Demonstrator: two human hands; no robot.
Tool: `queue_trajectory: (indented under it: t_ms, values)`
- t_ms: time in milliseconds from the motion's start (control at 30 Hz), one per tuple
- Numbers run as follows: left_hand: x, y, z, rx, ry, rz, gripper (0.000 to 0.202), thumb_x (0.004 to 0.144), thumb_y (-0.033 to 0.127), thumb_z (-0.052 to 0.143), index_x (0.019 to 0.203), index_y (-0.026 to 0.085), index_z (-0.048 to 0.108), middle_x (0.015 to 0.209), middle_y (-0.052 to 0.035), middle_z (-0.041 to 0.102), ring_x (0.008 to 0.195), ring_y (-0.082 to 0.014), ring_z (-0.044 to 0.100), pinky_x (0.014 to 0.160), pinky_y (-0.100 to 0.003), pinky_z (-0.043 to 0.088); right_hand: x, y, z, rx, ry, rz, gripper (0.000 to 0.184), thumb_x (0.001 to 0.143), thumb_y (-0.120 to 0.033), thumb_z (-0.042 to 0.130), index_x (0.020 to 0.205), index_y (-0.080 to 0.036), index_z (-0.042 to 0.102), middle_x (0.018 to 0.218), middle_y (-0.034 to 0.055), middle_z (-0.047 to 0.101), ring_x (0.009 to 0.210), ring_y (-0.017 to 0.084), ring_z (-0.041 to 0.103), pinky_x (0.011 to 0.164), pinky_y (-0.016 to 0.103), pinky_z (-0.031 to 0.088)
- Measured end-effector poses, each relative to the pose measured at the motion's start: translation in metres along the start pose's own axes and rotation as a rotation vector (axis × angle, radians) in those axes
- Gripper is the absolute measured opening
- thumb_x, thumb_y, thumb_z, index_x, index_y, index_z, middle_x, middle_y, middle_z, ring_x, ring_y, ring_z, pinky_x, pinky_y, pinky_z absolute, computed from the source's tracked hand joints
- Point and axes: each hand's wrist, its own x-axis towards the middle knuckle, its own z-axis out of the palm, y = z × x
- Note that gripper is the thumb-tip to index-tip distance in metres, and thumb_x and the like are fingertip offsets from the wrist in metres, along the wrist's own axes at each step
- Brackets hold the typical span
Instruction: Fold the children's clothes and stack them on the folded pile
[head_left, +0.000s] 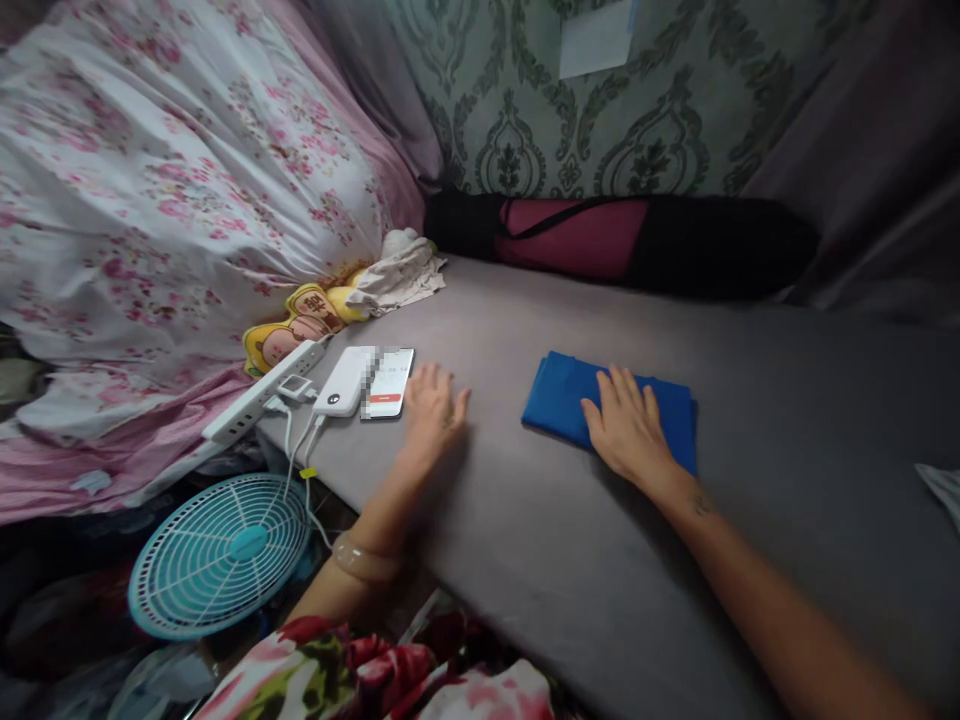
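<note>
A folded blue cloth lies flat on the grey bed sheet. My right hand rests on top of it, palm down, fingers stretched out. To the left, my left hand is over the sheet, fingers spread and holding nothing. Close beside its fingertips lies a smartphone with a lit screen, partly blurred out. Against the phone's left side sits a white power bank with a cable plugged into its near end.
A white power strip with a charger lies along the bed's left edge. Below stands a turquoise fan. A yellow plush toy and crumpled cloth lie by the floral curtain. A long black and maroon bag lies along the wall.
</note>
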Motion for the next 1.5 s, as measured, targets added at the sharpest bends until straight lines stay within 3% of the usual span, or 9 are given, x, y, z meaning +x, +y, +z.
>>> queue_trajectory:
  t_ms: [167, 267, 367, 500, 667, 933, 1200, 1333, 1500]
  values:
    - [0.010, 0.071, 0.008, -0.158, -0.118, 0.312, 0.037, 0.093, 0.029, 0.040, 0.126, 0.014, 0.051, 0.140, -0.0124, 0.049, 0.135, -0.0263, 0.035, 0.112, -0.044, 0.027, 0.007, -0.021, 0.015, -0.016, -0.129, -0.045, 0.058, 0.098, -0.035, 0.022, 0.148, -0.008, 0.032, 0.155, 0.0135, 0.026, 0.144, 0.027, 0.018, 0.116, 0.049, 0.011]
    - [0.019, 0.102, 0.013, -0.280, -0.164, 0.456, 0.038, 0.093, 0.019, 0.034, 0.126, 0.016, 0.051, 0.132, -0.0107, 0.057, 0.126, -0.0211, 0.046, 0.110, -0.040, 0.033, 0.010, -0.016, 0.011, 0.029, -0.210, -0.041, 0.058, 0.098, -0.036, 0.021, 0.149, -0.009, 0.030, 0.156, 0.0126, 0.026, 0.144, 0.026, 0.019, 0.116, 0.048, 0.014]
    - [0.034, 0.127, 0.026, -0.355, -0.235, 0.585, 0.043, 0.090, 0.011, 0.028, 0.126, 0.015, 0.051, 0.122, -0.0113, 0.062, 0.117, -0.0183, 0.055, 0.104, -0.036, 0.040, 0.013, -0.005, 0.003, 0.031, -0.175, 0.001, 0.058, 0.097, -0.032, 0.022, 0.148, -0.005, 0.030, 0.156, 0.0137, 0.024, 0.144, 0.026, 0.017, 0.116, 0.047, 0.015]
    - [0.048, 0.149, 0.054, -0.210, -0.196, 0.618, 0.046, 0.091, 0.017, 0.033, 0.135, 0.010, 0.045, 0.142, -0.0156, 0.048, 0.136, -0.0230, 0.037, 0.113, -0.041, 0.030, 0.015, 0.005, 0.005, -0.040, -0.093, 0.071, 0.058, 0.095, -0.028, 0.026, 0.146, -0.002, 0.033, 0.154, 0.0159, 0.027, 0.144, 0.027, 0.019, 0.116, 0.048, 0.013]
    - [0.049, 0.151, 0.073, -0.073, -0.239, 0.534, 0.055, 0.099, 0.037, 0.023, 0.142, 0.008, 0.040, 0.152, -0.0133, 0.035, 0.143, -0.0270, 0.026, 0.116, -0.043, 0.022, 0.014, 0.009, 0.014, -0.023, -0.101, 0.103, 0.057, 0.096, -0.030, 0.025, 0.145, -0.005, 0.037, 0.152, 0.0136, 0.033, 0.142, 0.026, 0.025, 0.116, 0.045, 0.014]
    - [0.049, 0.141, 0.071, -0.076, -0.230, 0.457, 0.065, 0.098, 0.047, 0.021, 0.146, 0.004, 0.032, 0.154, -0.0173, 0.030, 0.143, -0.0295, 0.024, 0.116, -0.043, 0.023, 0.008, 0.030, 0.012, -0.036, -0.041, 0.234, 0.060, 0.097, -0.034, 0.022, 0.146, 0.000, 0.032, 0.153, 0.0179, 0.029, 0.143, 0.028, 0.020, 0.116, 0.046, 0.013]
    - [0.049, 0.138, 0.066, -0.054, -0.293, 0.445, 0.068, 0.098, 0.050, 0.017, 0.147, 0.004, 0.031, 0.153, -0.0179, 0.030, 0.144, -0.0293, 0.023, 0.117, -0.047, 0.020, 0.002, 0.049, 0.008, 0.007, -0.082, 0.274, 0.062, 0.097, -0.036, 0.021, 0.146, 0.001, 0.032, 0.154, 0.0184, 0.028, 0.143, 0.028, 0.021, 0.116, 0.045, 0.016]
    - [0.046, 0.135, 0.063, -0.035, -0.297, 0.438, 0.072, 0.097, 0.053, 0.014, 0.148, 0.003, 0.027, 0.155, -0.0173, 0.025, 0.145, -0.0277, 0.019, 0.117, -0.042, 0.019, -0.006, 0.066, 0.008, -0.003, -0.040, 0.335, 0.064, 0.097, -0.037, 0.022, 0.145, 0.004, 0.031, 0.153, 0.0214, 0.028, 0.142, 0.031, 0.023, 0.115, 0.044, 0.019]
    - [0.038, 0.151, 0.055, -0.004, -0.314, 0.400, 0.075, 0.097, 0.052, 0.016, 0.146, -0.002, 0.028, 0.154, -0.0215, 0.026, 0.144, -0.0329, 0.018, 0.117, -0.050, 0.014, -0.007, 0.073, 0.017, 0.006, -0.039, 0.325, 0.064, 0.096, -0.039, 0.022, 0.145, 0.002, 0.032, 0.151, 0.0210, 0.031, 0.141, 0.032, 0.025, 0.114, 0.043, 0.021]
